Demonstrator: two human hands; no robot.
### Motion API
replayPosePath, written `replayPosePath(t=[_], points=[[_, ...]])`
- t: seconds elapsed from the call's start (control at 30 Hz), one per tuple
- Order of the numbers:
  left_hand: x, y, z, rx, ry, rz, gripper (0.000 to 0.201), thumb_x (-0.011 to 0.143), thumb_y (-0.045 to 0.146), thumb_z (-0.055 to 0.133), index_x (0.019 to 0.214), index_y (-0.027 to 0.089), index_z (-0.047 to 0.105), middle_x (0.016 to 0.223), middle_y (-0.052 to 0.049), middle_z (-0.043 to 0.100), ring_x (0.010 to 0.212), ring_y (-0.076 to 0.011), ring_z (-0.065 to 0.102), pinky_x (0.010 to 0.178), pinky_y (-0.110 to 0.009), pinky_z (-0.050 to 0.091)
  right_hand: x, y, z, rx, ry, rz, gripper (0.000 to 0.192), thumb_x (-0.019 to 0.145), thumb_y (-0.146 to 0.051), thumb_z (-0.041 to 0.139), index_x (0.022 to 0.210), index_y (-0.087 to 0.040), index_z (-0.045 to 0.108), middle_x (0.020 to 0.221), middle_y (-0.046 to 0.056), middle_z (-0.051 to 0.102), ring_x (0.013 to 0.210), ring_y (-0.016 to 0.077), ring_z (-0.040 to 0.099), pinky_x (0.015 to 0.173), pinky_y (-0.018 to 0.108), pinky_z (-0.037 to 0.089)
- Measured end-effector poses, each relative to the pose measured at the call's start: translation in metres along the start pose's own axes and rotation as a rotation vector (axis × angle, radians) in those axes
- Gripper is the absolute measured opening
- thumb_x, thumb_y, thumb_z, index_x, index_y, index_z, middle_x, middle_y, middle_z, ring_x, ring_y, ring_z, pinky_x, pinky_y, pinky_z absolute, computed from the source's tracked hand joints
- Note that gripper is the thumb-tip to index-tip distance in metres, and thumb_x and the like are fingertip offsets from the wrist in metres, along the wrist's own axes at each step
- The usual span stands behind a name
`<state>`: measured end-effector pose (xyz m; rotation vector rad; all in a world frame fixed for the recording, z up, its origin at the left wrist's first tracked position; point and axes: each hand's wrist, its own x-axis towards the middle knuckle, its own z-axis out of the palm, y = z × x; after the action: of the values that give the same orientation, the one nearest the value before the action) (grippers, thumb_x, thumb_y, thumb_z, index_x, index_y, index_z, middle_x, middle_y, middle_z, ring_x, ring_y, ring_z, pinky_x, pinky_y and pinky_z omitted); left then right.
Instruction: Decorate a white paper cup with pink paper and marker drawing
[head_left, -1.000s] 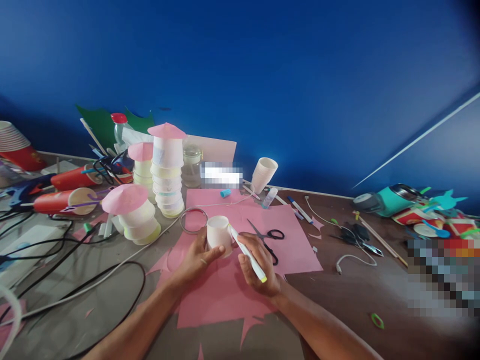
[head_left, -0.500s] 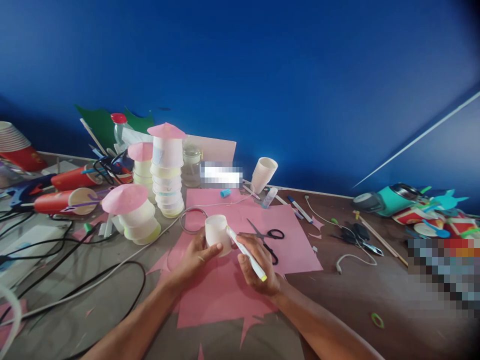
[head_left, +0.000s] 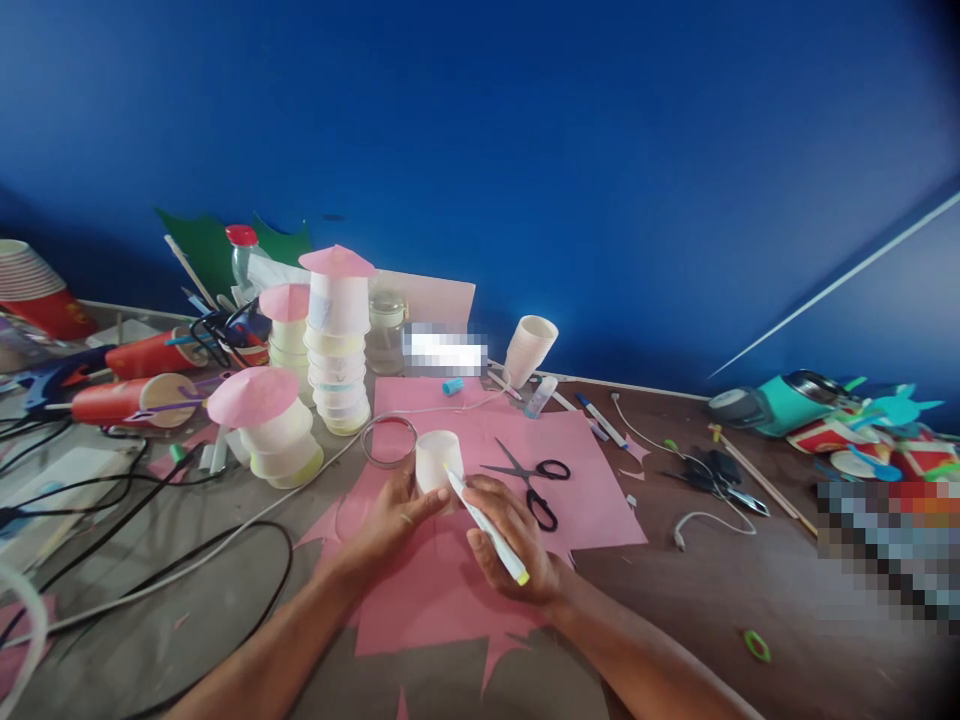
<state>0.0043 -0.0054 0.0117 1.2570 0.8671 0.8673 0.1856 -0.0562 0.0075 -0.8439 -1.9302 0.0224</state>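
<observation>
Head view. Left hand (head_left: 397,515) is coming in from the lower left, wrist bent slightly inward, thumb lying across the near side of a white cup (head_left: 433,458) with the fingers curling behind it. Right hand (head_left: 526,538) is reaching from the lower right, thumb and fingers closing around a white marker (head_left: 491,530).

Cup is being held above the pink paper (head_left: 420,610), near mid-paper. Scissors (head_left: 538,495) are lying just beyond the right hand, blades pointing left toward the cup, limiting room there. A pink-capped cup tower (head_left: 255,400) is standing well off to the left; a blue wall (head_left: 600,200) is closing the far side. Brown tabletop (head_left: 675,610) is stretching right past the paper's edge, a green ring (head_left: 748,641) lying on it.

Cup's long axis is running near upright; cannot tell whether mouth or base is facing up. Marker is slanting, yellow tip pointing up-left at the cup's near wall, yellow rear end pointing down-right; cannot tell whether the tip is touching.
</observation>
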Motion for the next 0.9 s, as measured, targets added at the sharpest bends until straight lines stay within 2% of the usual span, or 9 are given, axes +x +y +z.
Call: replayPosePath(t=[0.37,0.5,0.67,0.9], points=[[-0.001,0.0048,0.0006,0.008,0.021,-0.017,0.046,0.08,0.046,0.07,0.115,0.018,0.06,0.105,-0.007,0.07,0.1,-0.0264,0.062,0.082,-0.033,0.048,-0.0016,0.0004,0.0008,-0.004,-0.009,0.02,0.045,0.094,-0.017,0.045,0.138,-0.019,0.046,0.111,0.013,0.069,0.106,0.0265,0.067,0.086,0.043,0.062],[0.0003,0.0047,-0.0001,-0.004,0.02,-0.009,0.044,0.079,0.045,0.07,0.112,0.017,0.061,0.105,-0.008,0.071,0.096,-0.0261,0.063,0.085,-0.035,0.048,0.0005,0.0012,-0.001,0.01,0.013,0.066,0.042,0.093,-0.015,0.045,0.135,-0.02,0.048,0.109,0.012,0.069,0.1,0.0261,0.068,0.083,0.042,0.062],[-0.0009,0.0085,0.0019,-0.051,0.01,-0.021,0.048,0.08,0.043,0.068,0.12,0.018,0.058,0.109,-0.009,0.071,0.098,-0.0262,0.063,0.086,-0.036,0.048,0.0011,0.0028,-0.0026,0.028,0.043,0.144,0.035,0.096,-0.02,0.043,0.13,-0.021,0.051,0.104,0.01,0.068,0.097,0.0245,0.067,0.082,0.043,0.061],[-0.0022,0.0069,0.0003,0.063,0.063,0.002,0.043,0.08,0.044,0.069,0.115,0.019,0.063,0.114,-0.006,0.069,0.102,-0.0275,0.062,0.084,-0.033,0.047,-0.0009,0.0011,-0.0031,0.045,0.02,0.055,0.041,0.097,-0.023,0.042,0.138,-0.023,0.047,0.108,0.011,0.067,0.102,0.027,0.066,0.083,0.046,0.061]])
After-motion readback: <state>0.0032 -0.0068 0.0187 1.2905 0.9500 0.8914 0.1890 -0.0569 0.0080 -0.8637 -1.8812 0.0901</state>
